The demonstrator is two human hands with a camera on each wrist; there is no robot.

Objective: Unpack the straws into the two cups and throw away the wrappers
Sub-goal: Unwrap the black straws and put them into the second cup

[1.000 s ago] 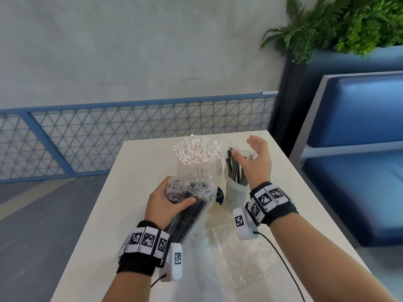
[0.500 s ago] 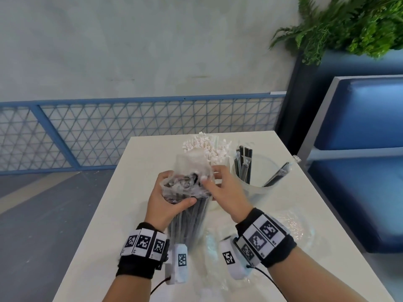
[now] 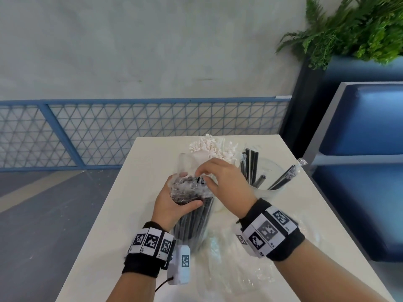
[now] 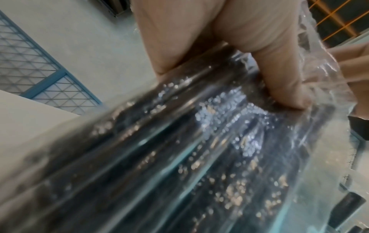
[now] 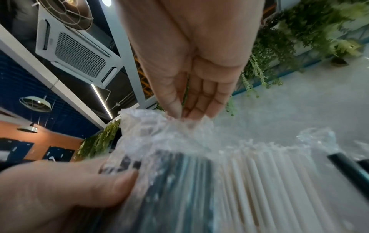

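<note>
The left hand [image 3: 172, 202] is gripping a clear plastic pack of black straws [image 3: 192, 212] upright on the white desk [image 3: 130, 192], while the right hand [image 3: 224, 184] is pinching the pack's crumpled top. Behind, white paper-wrapped straws [image 3: 212, 147] are standing beside a clear plastic cup [image 3: 267, 192] holding black straws.

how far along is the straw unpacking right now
Done: white straws fill one cup; a few black straws stand in the clear cup. In hand: left hand grips the black straw pack, right hand pinches its top. Left: emptying it, binning the empty wrapper.

No legible text, only square black-and-white coded markers on both wristbands [image 3: 152, 240], small print unreadable
</note>
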